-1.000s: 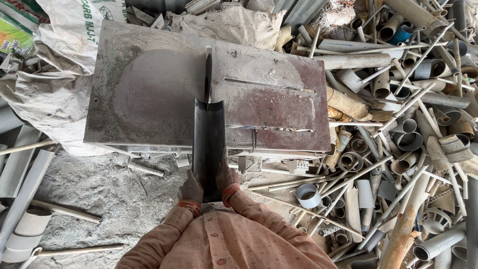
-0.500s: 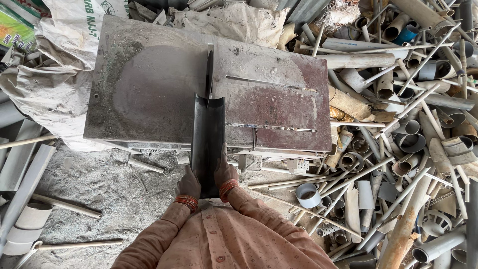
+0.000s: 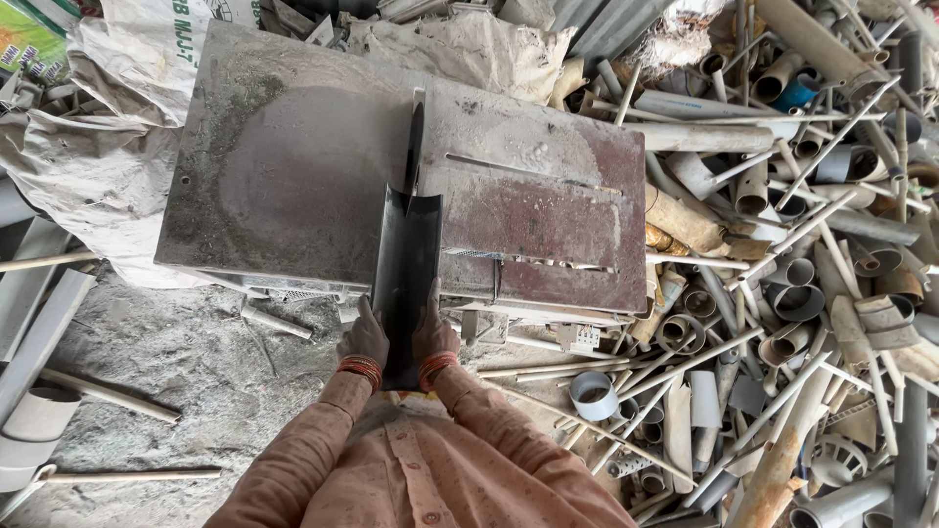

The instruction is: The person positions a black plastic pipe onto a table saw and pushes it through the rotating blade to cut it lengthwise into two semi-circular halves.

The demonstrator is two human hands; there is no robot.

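The left hand (image 3: 364,337) and the right hand (image 3: 433,334) are both closed around the near end of a dark channel-shaped plastic strip (image 3: 406,264), one on each side wall, fingers wrapped over the edges. The strip lies lengthwise on the near part of the dusty metal desk (image 3: 293,166), and its far end meets the upright saw blade (image 3: 415,147) that rises through the middle of the top. The strip's notched far end seems to straddle the blade. To feed it well, it would seem wise to keep the strip flat and in line with the blade, press evenly from both sides, and hold the fingers back at the near end. To the right lies a heap of cut pipe scraps (image 3: 782,293); to the left, a pale woven sack (image 3: 88,166) on the dusty floor (image 3: 166,362).
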